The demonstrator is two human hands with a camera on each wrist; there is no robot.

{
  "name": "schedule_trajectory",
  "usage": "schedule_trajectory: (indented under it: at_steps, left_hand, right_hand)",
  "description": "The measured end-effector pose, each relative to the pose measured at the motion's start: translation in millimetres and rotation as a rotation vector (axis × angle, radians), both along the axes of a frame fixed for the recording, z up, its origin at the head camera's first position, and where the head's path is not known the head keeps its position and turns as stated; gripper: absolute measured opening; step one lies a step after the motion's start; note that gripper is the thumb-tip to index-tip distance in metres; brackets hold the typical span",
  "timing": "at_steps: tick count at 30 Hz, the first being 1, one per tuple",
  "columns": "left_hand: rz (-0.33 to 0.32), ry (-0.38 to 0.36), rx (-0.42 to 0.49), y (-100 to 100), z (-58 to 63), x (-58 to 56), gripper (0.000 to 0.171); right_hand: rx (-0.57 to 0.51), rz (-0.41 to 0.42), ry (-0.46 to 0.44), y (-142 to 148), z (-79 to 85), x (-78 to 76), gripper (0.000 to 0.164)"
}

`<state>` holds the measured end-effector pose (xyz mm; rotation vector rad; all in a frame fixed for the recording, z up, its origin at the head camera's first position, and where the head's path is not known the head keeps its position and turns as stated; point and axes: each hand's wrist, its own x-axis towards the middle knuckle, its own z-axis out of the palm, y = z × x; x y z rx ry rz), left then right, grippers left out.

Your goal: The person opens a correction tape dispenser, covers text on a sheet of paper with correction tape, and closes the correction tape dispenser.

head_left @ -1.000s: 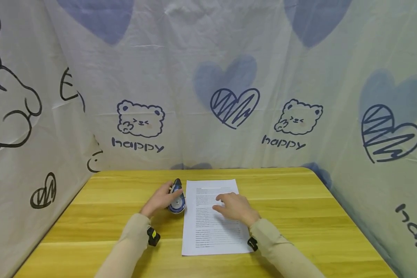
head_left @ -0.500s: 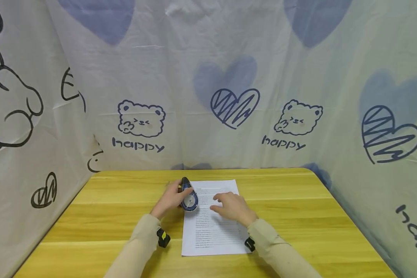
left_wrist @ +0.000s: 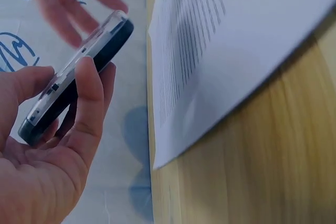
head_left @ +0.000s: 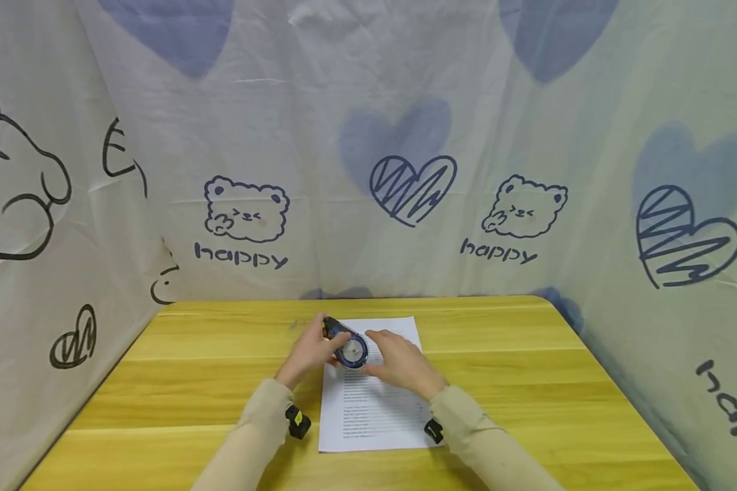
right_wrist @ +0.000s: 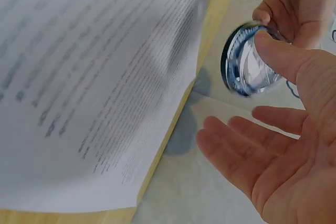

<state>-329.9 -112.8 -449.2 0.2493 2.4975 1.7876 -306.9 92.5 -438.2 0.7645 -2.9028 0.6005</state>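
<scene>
A teardrop-shaped correction tape dispenser [head_left: 353, 350], dark blue with a clear cover, is held above the paper's upper left part. My left hand [head_left: 310, 351] grips its narrow dark end between thumb and fingers; in the left wrist view, the dispenser [left_wrist: 79, 77] tilts with its wide end up. My right hand [head_left: 402, 361] is at the wide end, thumb and fingers spread. Its thumb overlaps the dispenser [right_wrist: 247, 66] in the right wrist view, while the other fingers reach out below it, apart from it. Beneath both hands lies a printed sheet of paper [head_left: 374, 429].
The sheet lies flat on a yellow wood-grain table [head_left: 516, 382]. Behind and at both sides hangs a pale curtain [head_left: 344, 61] with hearts and bear drawings. A black wrist camera [head_left: 297, 421] is strapped at the left sleeve.
My left hand has carried the correction tape dispenser right, from beside the sheet to over it, turning its wide end rightward. My right hand has moved slightly left to meet it.
</scene>
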Motion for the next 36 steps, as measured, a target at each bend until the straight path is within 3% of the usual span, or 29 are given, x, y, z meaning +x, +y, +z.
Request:
schedule_trajectory:
  at_steps: [5, 18, 26, 31, 36]
  left_hand:
    - [-0.018, -0.016, 0.077, 7, -0.1, 3.4, 0.043]
    - [-0.059, -0.039, 0.191, 19, -1.9, 10.3, 0.033]
    - [-0.036, -0.001, 0.124, 17, -2.2, 8.7, 0.023]
    - [-0.054, 0.029, 0.059, 13, -1.3, 6.8, 0.018]
    - [-0.071, -0.005, 0.094, 13, 1.0, 6.6, 0.02]
  right_hand:
    - [-0.029, 0.008, -0.003, -5, 0.4, 2.6, 0.076]
    - [-0.042, 0.032, 0.145, -7, -2.1, 1.1, 0.08]
    - [-0.02, 0.03, 0.174, -2, -2.8, -1.6, 0.072]
    - [0.029, -0.003, 0.178, 1, -1.1, -2.2, 0.066]
    - [0.072, -0.016, 0.184, 1, 2.0, -2.6, 0.062]
